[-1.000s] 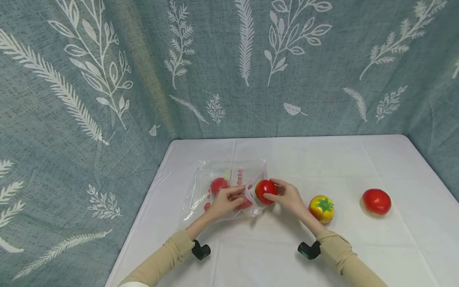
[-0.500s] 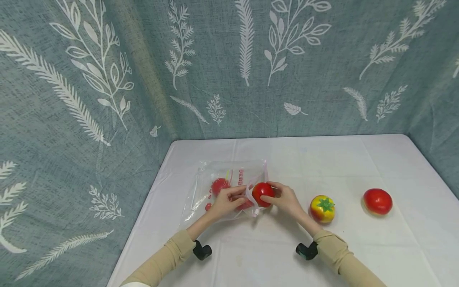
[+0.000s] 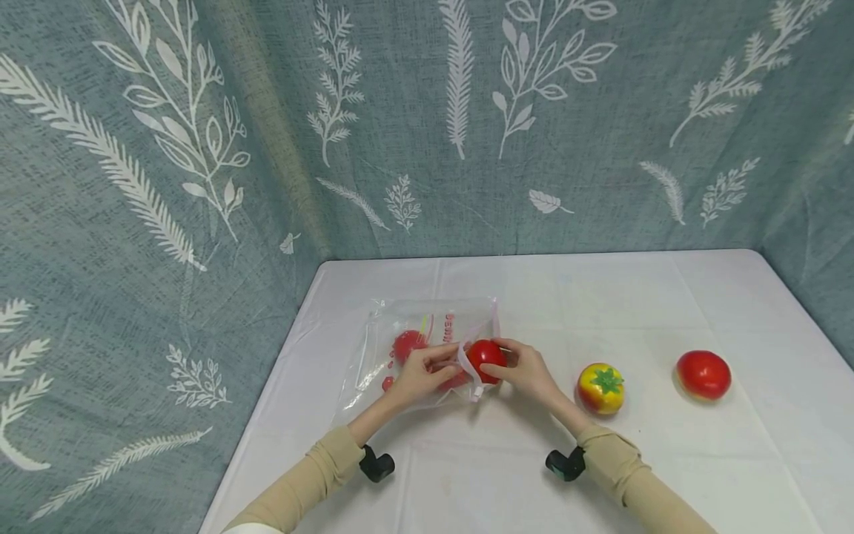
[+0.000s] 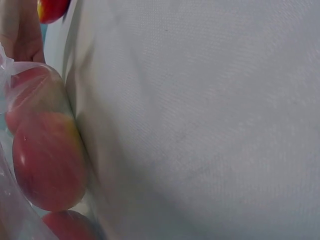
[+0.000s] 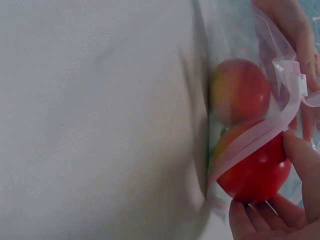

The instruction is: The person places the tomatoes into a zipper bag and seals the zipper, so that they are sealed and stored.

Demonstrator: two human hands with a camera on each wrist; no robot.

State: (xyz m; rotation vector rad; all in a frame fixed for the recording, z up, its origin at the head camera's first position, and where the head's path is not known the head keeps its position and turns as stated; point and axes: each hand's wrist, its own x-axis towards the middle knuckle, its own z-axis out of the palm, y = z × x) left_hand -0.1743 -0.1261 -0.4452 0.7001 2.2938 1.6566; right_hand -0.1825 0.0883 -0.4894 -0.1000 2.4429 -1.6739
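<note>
Compared with a second ago, the red tomato (image 3: 483, 356) and the right hand (image 3: 529, 368) sit slightly further left, the tomato now partly behind the bag's pink rim (image 5: 260, 142). Left of centre in the head view lies the clear plastic bag (image 3: 387, 315), with at least two red fruits (image 3: 408, 345) seen through it. Its film looks thin, limp and apt to cling or fold, so the stiffer rim is probably the better place to take hold. At the bag's mouth, the left hand (image 3: 420, 374) pinches the edge between thumb and fingers. Just right of it, near the middle of the frame, the right hand grips the red tomato, thumb on one side and fingers on the other. The tomato's glossy, evenly rounded skin suggests something firm, fairly light and a little slippery; a spread grip round its widest part, on the side away from the bag, should suit it and keep the fingers clear of the rim. Further right rest a yellow tomato (image 3: 600, 389) with a green star-shaped top and, at the lower right, another red tomato (image 3: 703, 374)
</note>
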